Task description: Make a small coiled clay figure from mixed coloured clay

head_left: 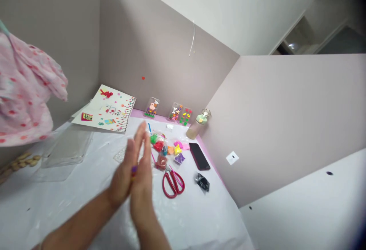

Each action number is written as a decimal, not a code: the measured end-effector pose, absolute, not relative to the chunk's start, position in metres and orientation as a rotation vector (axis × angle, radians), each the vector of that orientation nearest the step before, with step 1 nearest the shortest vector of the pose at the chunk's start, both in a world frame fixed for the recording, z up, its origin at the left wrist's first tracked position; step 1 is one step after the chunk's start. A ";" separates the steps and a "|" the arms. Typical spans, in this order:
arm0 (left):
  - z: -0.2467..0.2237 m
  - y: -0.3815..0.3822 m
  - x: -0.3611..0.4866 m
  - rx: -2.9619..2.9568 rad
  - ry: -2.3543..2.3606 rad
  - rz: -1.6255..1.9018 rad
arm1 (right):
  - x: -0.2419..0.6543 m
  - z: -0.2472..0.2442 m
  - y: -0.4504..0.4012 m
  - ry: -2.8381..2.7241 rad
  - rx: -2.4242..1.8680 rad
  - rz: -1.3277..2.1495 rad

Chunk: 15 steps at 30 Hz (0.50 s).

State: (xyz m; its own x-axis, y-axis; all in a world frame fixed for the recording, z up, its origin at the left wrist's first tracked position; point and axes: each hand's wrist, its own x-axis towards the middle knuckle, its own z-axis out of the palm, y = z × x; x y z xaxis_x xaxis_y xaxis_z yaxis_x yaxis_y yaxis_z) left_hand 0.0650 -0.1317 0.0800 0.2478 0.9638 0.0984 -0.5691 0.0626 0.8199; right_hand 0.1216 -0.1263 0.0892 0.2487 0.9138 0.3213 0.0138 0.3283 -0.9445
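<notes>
Palm to palm, my left hand (122, 175) and my right hand (143, 179) are raised over the table, fingers stretched forward. Between the palms shows a small purple and yellow lump of modelling clay (134, 170); most of it is hidden. Just beyond the fingers lie small bags of coloured clay: a red one (158, 146), a yellow one (177, 149), a purple one (180, 159) and a brown one (161, 162). Red-handled scissors (173, 183) rest to the right of my hands. A clear textured sheet (120, 155) is partly covered by my left hand.
A phone (199, 156), a black packet (202, 182) and a greenish-lidded bottle (196, 126) stand or lie at right. Decorated clear cases (152, 107) lean against the wall. A drawn-on sheet (110, 109) and clear plastic boxes (67, 147) are at left, below a pink spotted cloth (28, 90).
</notes>
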 end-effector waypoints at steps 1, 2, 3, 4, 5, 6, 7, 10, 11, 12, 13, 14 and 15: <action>0.079 -0.135 0.067 0.908 0.564 1.249 | 0.125 0.089 -0.122 -1.081 -1.103 0.792; 0.077 -0.139 0.068 0.926 0.577 1.233 | 0.127 0.089 -0.117 -1.041 -1.127 0.766; 0.076 -0.141 0.070 0.943 0.588 1.217 | 0.129 0.088 -0.115 -1.020 -1.141 0.762; 0.075 -0.141 0.070 0.928 0.601 1.217 | 0.128 0.088 -0.114 -1.009 -1.146 0.787; 0.075 -0.138 0.070 0.885 0.617 1.191 | 0.126 0.087 -0.116 -1.018 -1.135 0.828; 0.076 -0.134 0.069 0.835 0.621 1.142 | 0.122 0.085 -0.120 -1.031 -1.116 0.875; 0.077 -0.130 0.069 0.809 0.629 1.158 | 0.119 0.084 -0.124 -1.060 -1.088 0.881; 0.071 -0.128 0.069 0.852 0.599 1.196 | 0.120 0.084 -0.127 -1.092 -1.053 0.811; 0.066 -0.131 0.071 0.875 0.595 1.192 | 0.124 0.084 -0.124 -1.068 -1.062 0.797; 0.061 -0.135 0.073 0.900 0.597 1.183 | 0.127 0.083 -0.121 -1.040 -1.079 0.785; 0.056 -0.138 0.074 0.940 0.575 1.210 | 0.129 0.082 -0.118 -1.015 -1.097 0.779; 0.053 -0.139 0.074 0.938 0.575 1.245 | 0.129 0.079 -0.117 -1.001 -1.108 0.797; 0.053 -0.137 0.073 0.908 0.593 1.253 | 0.126 0.075 -0.117 -1.002 -1.111 0.811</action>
State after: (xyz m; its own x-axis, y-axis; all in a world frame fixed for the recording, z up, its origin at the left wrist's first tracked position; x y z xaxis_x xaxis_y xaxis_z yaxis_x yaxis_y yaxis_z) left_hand 0.0730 -0.1369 0.0525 0.2395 0.9664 0.0934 -0.5402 0.0527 0.8399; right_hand 0.1258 -0.1174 0.0748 0.3510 0.9072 0.2320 -0.0379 0.2613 -0.9645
